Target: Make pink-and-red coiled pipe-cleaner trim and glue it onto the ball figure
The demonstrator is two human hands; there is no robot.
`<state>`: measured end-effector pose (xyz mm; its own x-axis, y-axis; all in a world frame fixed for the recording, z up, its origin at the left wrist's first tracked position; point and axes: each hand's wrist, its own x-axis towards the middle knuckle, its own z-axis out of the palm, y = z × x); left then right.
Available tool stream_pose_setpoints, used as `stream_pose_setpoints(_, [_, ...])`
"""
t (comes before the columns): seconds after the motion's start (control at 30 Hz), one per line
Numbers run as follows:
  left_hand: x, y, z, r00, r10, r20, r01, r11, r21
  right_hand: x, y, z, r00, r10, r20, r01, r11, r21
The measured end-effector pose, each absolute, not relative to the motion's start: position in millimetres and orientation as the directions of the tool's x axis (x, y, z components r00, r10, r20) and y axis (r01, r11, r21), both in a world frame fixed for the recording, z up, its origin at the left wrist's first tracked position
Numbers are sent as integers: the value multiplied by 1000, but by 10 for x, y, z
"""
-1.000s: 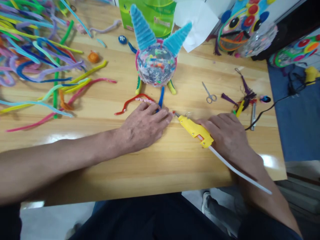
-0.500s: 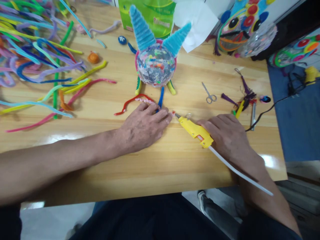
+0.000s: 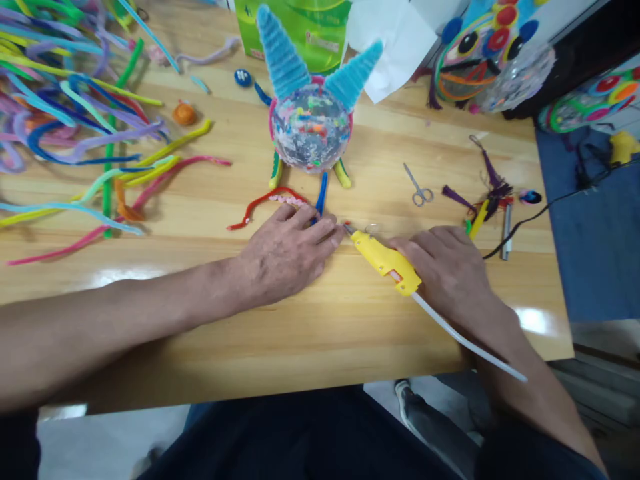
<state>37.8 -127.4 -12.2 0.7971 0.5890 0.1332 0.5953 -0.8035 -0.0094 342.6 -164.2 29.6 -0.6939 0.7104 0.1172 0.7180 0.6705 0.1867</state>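
Note:
My left hand [image 3: 290, 253] rests on the table with its fingers closed over a red pipe cleaner [image 3: 267, 195]. A strip of small pink pieces [image 3: 289, 199] runs along it; the far end lies partly hidden under the fingers. A folded blue pipe cleaner [image 3: 323, 192] touches those fingertips. My right hand [image 3: 447, 263] grips a yellow hot glue gun [image 3: 383, 257], its nozzle pointing at the red end beside my left fingertips. A white glue stick [image 3: 467, 340] trails from its back. Behind stands a clear decorated ball figure [image 3: 311, 130] with blue horns.
Many loose pipe cleaners [image 3: 75, 127] spread over the left side. Small scissors [image 3: 418, 187] and purple tassels [image 3: 493, 177] lie to the right, near a black cord [image 3: 520, 223]. A green bag [image 3: 300, 33], white paper [image 3: 390, 47] and another decorated figure [image 3: 470, 67] stand at the back.
The glue gun in my right hand has shifted slightly left, its nozzle now closer to my left fingertips. My left hand has barely moved.

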Motion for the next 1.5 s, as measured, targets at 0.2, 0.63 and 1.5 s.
stream_pose_setpoints(0.2, [380, -1274, -138, 787, 600, 145, 603, -797, 23, 3489, -1632, 202, -613, 785, 89, 790, 611, 50])
stream_pose_setpoints(0.63, [366, -1192, -288, 735, 585, 343, 577, -805, 139, 4092, -639, 205, 152, 959, 239, 843, 1, -538])
stream_pose_setpoints(1.5, [400, -994, -268, 660, 694, 289, 645, -720, 257, 2808, -1175, 15, -471, 863, 182, 785, 504, -361])
